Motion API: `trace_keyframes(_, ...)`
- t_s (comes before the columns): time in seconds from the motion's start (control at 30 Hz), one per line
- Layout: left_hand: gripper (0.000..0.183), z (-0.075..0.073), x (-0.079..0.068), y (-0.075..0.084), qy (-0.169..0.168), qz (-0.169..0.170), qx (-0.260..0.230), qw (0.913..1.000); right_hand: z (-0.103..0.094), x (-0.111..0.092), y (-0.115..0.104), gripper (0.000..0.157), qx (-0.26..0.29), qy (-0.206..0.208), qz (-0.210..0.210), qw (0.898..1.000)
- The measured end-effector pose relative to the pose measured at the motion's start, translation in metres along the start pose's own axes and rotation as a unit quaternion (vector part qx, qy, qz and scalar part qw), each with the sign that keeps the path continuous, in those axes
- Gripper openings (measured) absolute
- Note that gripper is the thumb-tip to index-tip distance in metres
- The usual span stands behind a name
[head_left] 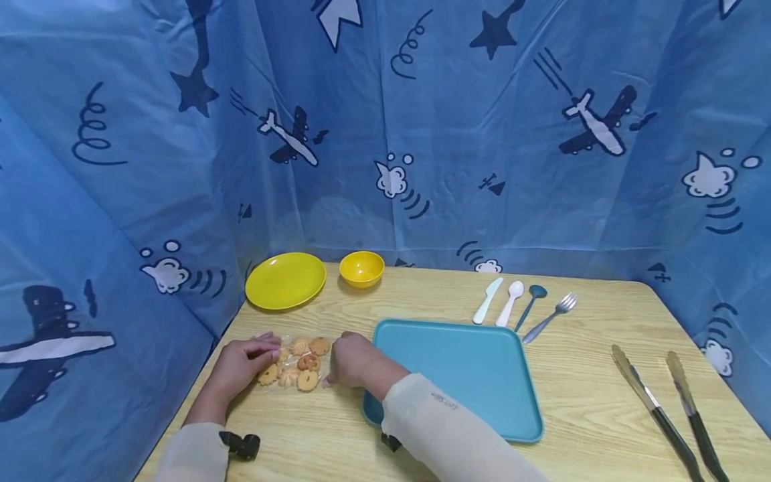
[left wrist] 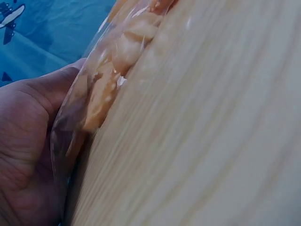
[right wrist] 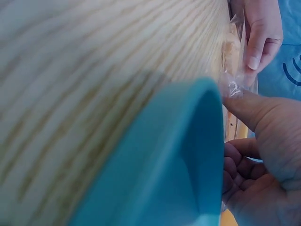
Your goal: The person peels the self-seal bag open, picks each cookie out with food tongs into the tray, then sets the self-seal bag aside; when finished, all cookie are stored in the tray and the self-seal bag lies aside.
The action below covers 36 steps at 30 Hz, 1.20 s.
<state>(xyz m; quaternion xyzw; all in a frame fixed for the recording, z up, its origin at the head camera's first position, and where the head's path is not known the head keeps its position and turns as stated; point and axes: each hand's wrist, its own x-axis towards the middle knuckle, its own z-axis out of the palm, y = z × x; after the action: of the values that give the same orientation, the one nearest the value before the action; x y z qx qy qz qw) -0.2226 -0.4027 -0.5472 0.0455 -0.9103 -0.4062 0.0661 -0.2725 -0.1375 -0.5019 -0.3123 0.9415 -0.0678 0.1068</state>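
Observation:
A clear plastic bag of cookies [head_left: 299, 365] lies on the table, to the left of a teal tray [head_left: 460, 381]. My left hand [head_left: 242, 363] holds the bag's left edge, its fingers reaching over the upper corner. In the left wrist view the clear film [left wrist: 70, 110] runs along the palm, and the fingertips are hidden. At the bag's right edge, my right hand [head_left: 354, 360] pinches the plastic. The right wrist view shows its thumb [right wrist: 249, 106] against the crinkled film, with the other fingers curled below, beside the tray's rim [right wrist: 200, 92].
A yellow plate [head_left: 286, 281] and a yellow bowl [head_left: 362, 269] stand at the back left. Behind the tray lie a knife [head_left: 488, 301], a white spoon [head_left: 510, 302], a dark teal spoon [head_left: 531, 306] and a fork [head_left: 551, 318]. Tongs [head_left: 656, 408] lie at the right. Blue curtains [head_left: 434, 134] surround the table.

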Motion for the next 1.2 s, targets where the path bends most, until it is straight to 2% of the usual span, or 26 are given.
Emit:
trace_keyframes(0.2, 0.035, 0.002, -0.002, 0.0, 0.025, 0.008, -0.019, 0.9995, 0.001, 0.001, 0.0, 0.042, -0.023, 0.007, -0.024, 0.999)
trace_keyframes(0.37, 0.031, 0.001, -0.004, -0.002, 0.042, 0.003, -0.026, 0.9988, -0.002, 0.0, 0.003, 0.045, -0.021, 0.023, -0.044, 0.999)
trace_keyframes(0.6, 0.027, 0.001, -0.006, -0.004, 0.055, 0.006, -0.017, 0.9983, -0.012, -0.009, 0.012, 0.073, 0.031, 0.021, -0.015, 0.999)
trace_keyframes(0.7, 0.028, 0.001, -0.007, -0.005, 0.057, 0.009, -0.009, 0.9983, -0.02, -0.018, 0.021, 0.076, 0.054, 0.027, -0.017, 0.998)
trace_keyframes(0.87, 0.028, 0.0, -0.005, -0.004, 0.067, 0.021, -0.014, 0.9974, -0.04, -0.043, 0.046, 0.077, 0.082, 0.046, -0.042, 0.995)
trace_keyframes(1.0, 0.026, 0.001, -0.003, -0.004, 0.072, 0.026, -0.029, 0.9967, -0.052, -0.068, 0.077, 0.078, 0.093, 0.074, -0.051, 0.992)
trace_keyframes(1.2, 0.024, 0.003, 0.0, -0.005, 0.073, 0.028, -0.039, 0.9961, -0.062, -0.113, 0.134, 0.077, 0.104, 0.127, -0.015, 0.986)
